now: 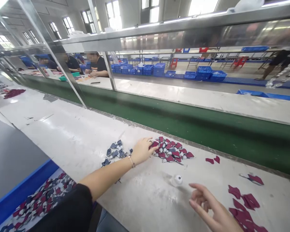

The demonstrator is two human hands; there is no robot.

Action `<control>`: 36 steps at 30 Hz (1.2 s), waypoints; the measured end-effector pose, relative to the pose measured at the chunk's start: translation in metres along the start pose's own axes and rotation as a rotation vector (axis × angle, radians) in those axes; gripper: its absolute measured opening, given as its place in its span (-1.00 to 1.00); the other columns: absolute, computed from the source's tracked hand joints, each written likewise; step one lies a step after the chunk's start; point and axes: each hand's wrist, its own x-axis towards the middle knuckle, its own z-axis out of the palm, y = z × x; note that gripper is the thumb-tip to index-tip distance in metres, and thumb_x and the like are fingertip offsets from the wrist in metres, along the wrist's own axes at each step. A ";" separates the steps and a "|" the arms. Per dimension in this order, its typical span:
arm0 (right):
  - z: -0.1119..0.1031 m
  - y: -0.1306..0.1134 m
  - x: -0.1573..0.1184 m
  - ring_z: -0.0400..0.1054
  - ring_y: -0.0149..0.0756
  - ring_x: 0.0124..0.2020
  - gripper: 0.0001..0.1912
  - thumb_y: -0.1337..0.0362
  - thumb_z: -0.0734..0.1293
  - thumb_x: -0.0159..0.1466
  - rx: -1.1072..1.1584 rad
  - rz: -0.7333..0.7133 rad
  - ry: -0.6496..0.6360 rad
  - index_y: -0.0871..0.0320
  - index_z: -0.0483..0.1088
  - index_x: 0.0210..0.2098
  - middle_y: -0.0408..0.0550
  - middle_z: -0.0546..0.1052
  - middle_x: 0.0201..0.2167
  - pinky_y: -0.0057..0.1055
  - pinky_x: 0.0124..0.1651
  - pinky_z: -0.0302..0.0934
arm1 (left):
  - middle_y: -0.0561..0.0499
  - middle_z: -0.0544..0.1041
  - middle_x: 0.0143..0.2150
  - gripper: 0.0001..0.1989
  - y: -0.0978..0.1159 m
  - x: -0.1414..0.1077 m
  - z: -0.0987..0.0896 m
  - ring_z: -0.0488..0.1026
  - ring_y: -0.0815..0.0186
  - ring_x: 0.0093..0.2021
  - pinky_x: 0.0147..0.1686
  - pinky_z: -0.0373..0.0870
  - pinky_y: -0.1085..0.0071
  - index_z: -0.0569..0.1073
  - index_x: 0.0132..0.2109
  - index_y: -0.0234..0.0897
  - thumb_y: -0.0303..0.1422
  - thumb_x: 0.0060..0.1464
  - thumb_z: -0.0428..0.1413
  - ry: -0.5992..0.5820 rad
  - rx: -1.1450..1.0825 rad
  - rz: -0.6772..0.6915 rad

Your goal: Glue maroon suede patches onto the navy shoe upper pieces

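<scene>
My left hand (143,150) reaches over the white table, its fingers at the left edge of a pile of maroon, grey and white pieces (170,150); what its fingertips hold, if anything, is hidden. Grey-blue pieces (114,151) lie left of that hand. Near the front, my right hand (206,204) hovers with fingers apart and nothing in them. A small white object with a dark top (178,180) stands just left of its fingertips. Flat maroon pieces (245,209) lie to the right, and a joined maroon and grey piece (255,178) lies behind them.
A blue bin (19,190) full of similar pieces is at the lower left. Behind the table edge runs a green conveyor belt (159,112), with metal posts (110,71) and a rail above. People (99,66) sit across it at the left. Blue crates (159,69) stand farther back.
</scene>
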 end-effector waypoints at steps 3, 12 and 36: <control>0.013 0.001 0.026 0.48 -0.13 -0.11 -0.33 -0.21 0.36 0.27 0.050 0.009 0.073 -0.01 0.31 0.24 0.03 0.52 0.05 -0.14 0.00 0.41 | -0.24 0.26 0.45 -0.64 -0.002 0.011 0.003 0.19 -0.06 0.42 0.31 0.23 0.04 0.52 0.00 -0.31 -0.09 0.30 0.13 0.064 0.062 -0.032; 0.037 0.012 0.052 0.35 0.10 0.25 -0.34 -0.25 0.39 0.21 0.269 0.007 -0.198 0.04 0.42 0.12 0.12 0.50 0.19 0.02 0.27 0.24 | -0.18 0.32 0.36 -0.39 -0.052 -0.088 -0.030 0.37 -0.03 0.30 0.26 0.26 0.03 0.39 0.25 -0.11 -0.16 0.07 0.32 -0.024 0.165 -0.277; -0.027 0.037 0.027 0.14 -0.48 -0.55 -0.32 -0.37 0.39 0.09 0.726 -0.406 -0.151 0.10 0.29 -0.20 -0.22 0.34 -0.46 -0.47 -0.52 0.09 | -0.06 0.55 -0.01 -0.44 0.052 -0.046 0.026 0.52 0.40 -0.29 -0.21 0.47 0.45 0.47 -0.09 -0.26 -0.10 -0.17 0.46 -0.583 -1.169 -0.063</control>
